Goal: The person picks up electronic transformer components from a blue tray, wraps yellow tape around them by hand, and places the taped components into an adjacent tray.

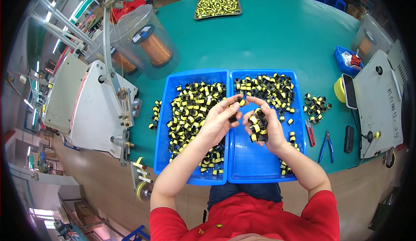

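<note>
My right hand (273, 130) is cupped over the right blue bin, its fingers curled round several small black coil bobbins (260, 126) wrapped in yellow tape. Above the wall between the two bins, my left hand (219, 121) pinches a single bobbin (241, 102) at its fingertips, close to the right fingertips. More bobbins seem to sit lower in the left palm, partly hidden by the fingers. The left blue bin (162, 132) is heaped with the same bobbins. In the right blue bin (247, 165), bobbins fill the far end and line the right side.
A tray (218, 16) of yellow pieces stands at the table's far edge. Winding machines (97, 106) flank the table, with copper wire spools (154, 48) at left. Right of the bins lie loose bobbins (316, 106), red-handled cutters (310, 132), blue pliers (327, 147) and a phone (349, 91).
</note>
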A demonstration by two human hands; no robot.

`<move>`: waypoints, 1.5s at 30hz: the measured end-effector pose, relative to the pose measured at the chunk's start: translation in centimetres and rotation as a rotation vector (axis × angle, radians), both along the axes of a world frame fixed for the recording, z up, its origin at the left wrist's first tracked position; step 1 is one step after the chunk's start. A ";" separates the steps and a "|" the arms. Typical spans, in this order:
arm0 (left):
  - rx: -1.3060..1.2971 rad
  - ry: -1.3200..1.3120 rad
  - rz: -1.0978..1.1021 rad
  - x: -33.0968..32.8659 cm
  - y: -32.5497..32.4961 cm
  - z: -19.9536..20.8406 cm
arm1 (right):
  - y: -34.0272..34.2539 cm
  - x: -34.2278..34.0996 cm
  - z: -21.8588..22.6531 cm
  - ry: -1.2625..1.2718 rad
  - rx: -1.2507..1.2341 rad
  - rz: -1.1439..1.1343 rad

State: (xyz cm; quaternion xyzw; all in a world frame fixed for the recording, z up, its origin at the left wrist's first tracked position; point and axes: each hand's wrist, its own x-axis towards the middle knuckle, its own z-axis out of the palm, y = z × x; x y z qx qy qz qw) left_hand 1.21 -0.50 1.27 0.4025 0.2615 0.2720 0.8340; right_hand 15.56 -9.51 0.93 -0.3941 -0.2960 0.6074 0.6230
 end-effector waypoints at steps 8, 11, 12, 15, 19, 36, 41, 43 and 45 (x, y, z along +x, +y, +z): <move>-0.140 -0.081 -0.163 -0.8 0.9 -0.3 | 0.1 0.3 0.2 0.026 -0.047 0.078; -0.149 -0.170 -0.223 -0.8 1.0 -0.9 | 0.2 0.1 0.0 0.073 -0.030 0.107; -0.149 -0.171 -0.223 -0.8 0.9 -1.0 | 0.1 0.0 0.1 0.073 -0.030 0.106; 0.000 0.053 -0.105 -0.3 -0.2 0.3 | 0.0 -0.1 0.2 0.119 -0.001 0.170; 0.112 0.069 -0.198 -0.5 -0.3 0.1 | -0.2 -0.1 0.6 0.020 0.012 0.206; -0.209 -0.052 -0.080 -1.1 0.6 0.6 | 0.3 1.0 1.0 0.168 -0.259 0.058; 0.168 0.191 -0.106 -0.3 -0.2 0.2 | 0.2 0.5 0.8 0.063 -0.147 0.086; 0.315 0.258 -0.140 -0.2 -0.6 0.3 | 0.6 0.2 -0.1 -0.067 -0.079 0.098; 0.336 0.288 -0.145 -0.2 -0.5 0.1 | 0.3 0.1 -0.5 -0.110 -0.074 0.098</move>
